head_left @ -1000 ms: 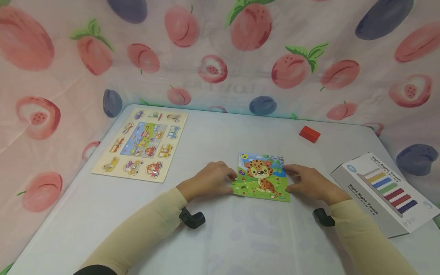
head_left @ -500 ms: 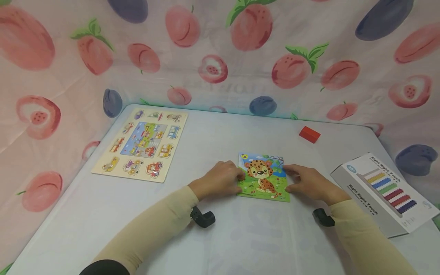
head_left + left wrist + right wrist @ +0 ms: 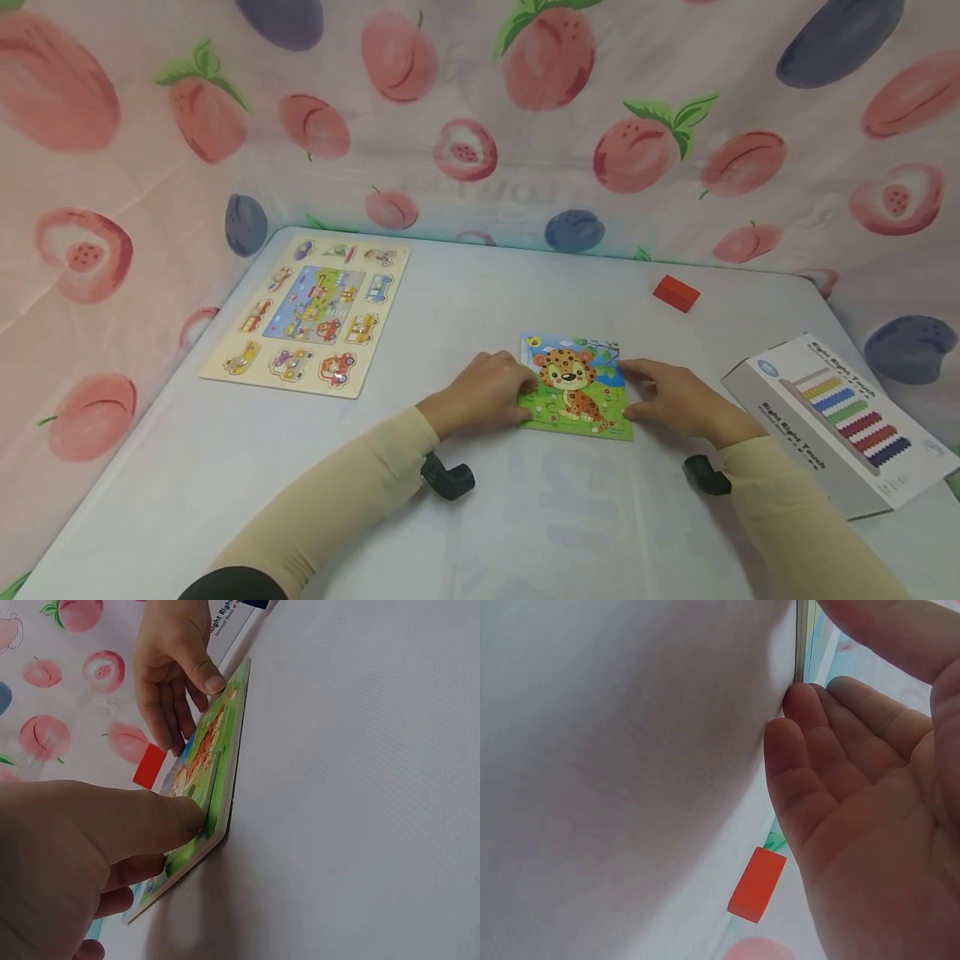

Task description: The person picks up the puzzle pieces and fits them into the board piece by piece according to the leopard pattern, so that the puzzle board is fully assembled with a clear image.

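Note:
A square jigsaw puzzle [image 3: 573, 387] with a cartoon leopard lies flat at mid-table. At its left side my left hand [image 3: 483, 396] holds a piece between the thumb and curled fingers. In the left wrist view that puzzle piece [image 3: 213, 784] stands slightly proud of the board's rim near the thumb [image 3: 169, 821]. My right hand [image 3: 675, 400] rests against the right edge, its thumb and fairly straight fingers spread along it. In the right wrist view the fingertips [image 3: 802, 701] touch the board's edge [image 3: 801, 645]. The fingers' undersides at the left are partly hidden.
A wooden peg puzzle board [image 3: 225, 371] with vehicle pieces lies at the back left. Behind the right hand sits a red block [image 3: 677, 293]. A white box [image 3: 840, 425] with coloured bars printed on it stands at the right. Fruit-patterned cloth [image 3: 525, 167] borders the table.
My left hand has moved right with the puzzle piece, from jutting past the board's left edge to lying in line with it. The right hand has stayed in place.

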{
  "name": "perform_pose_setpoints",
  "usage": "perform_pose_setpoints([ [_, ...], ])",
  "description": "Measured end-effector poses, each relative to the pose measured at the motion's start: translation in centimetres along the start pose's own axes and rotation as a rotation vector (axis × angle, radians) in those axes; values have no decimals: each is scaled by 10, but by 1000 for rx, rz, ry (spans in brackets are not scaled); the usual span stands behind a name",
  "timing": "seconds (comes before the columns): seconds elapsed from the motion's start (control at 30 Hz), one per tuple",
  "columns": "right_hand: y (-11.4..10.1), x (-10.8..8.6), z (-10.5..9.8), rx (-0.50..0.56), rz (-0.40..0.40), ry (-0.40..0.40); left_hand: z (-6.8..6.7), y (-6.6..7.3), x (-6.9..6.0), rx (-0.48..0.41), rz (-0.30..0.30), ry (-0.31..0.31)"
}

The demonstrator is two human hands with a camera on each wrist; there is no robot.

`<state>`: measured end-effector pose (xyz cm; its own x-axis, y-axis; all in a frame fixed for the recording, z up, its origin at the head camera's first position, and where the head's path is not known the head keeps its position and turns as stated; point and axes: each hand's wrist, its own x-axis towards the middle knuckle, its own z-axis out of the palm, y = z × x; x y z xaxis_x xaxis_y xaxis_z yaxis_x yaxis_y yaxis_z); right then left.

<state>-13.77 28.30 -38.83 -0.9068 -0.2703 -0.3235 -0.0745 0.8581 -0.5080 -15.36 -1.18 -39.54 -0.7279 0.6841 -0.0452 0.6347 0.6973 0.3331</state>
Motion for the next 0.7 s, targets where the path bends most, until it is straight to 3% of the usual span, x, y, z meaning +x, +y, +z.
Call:
perform_pose_setpoints([
  [0.43,2,1,1,-1,-12,12,1,4,0,-30,4,41],
  [0.7,1,0,0,8,-14,7,5,4,1,-59,-1,36],
])
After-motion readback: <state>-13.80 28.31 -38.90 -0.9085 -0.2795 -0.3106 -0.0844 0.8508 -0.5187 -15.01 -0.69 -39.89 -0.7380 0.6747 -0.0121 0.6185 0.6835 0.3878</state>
